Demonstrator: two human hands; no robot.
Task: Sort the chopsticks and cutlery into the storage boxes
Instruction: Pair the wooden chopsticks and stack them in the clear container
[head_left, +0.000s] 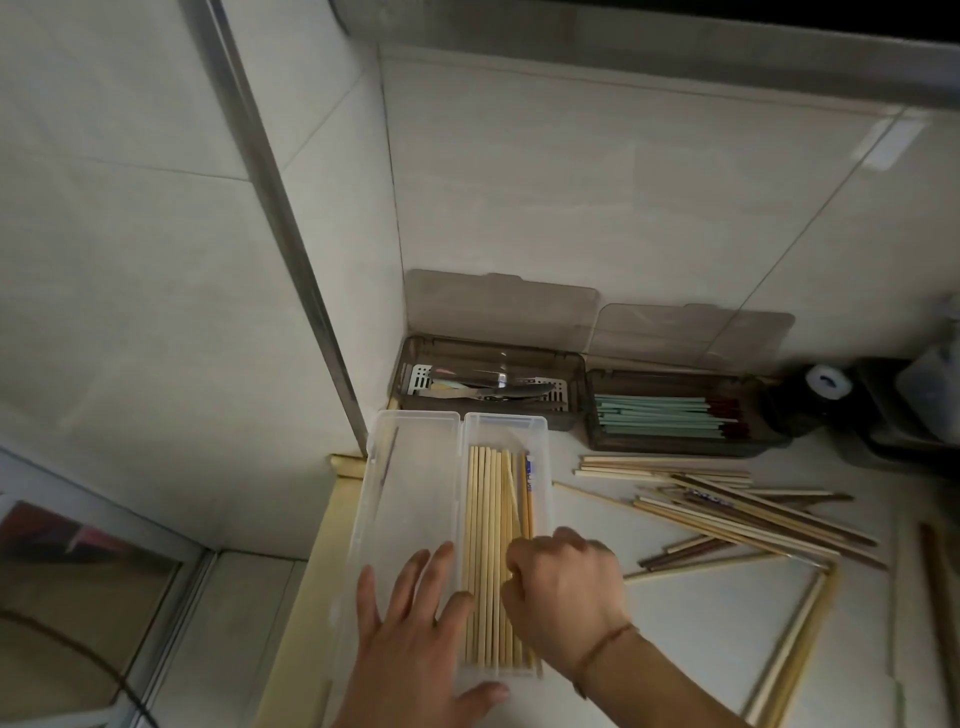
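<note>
Clear plastic storage box (506, 431), lid (410, 467) hinged open to its left, lying on the pale bench (701, 623) with its long axis running away from the person. Inside, pale bamboo chopsticks (485, 519) lie parallel to that axis, except one slanted stick beside a yellow chopstick with a blue-and-white band (529, 483). The right hand (563, 587), fingers curled, rests over the near right part of the bundle; whether it pinches a stick cannot be told. The left hand (415, 639), fingers spread flat, presses on the lid and the box's near end, thumb at the near wall. The unsorted heap of pale and dark wooden chopsticks (737, 514) lies to the right, nearer the right hand, its sticks mostly crosswise to the box, so a stick probably needs turning before entry.
</note>
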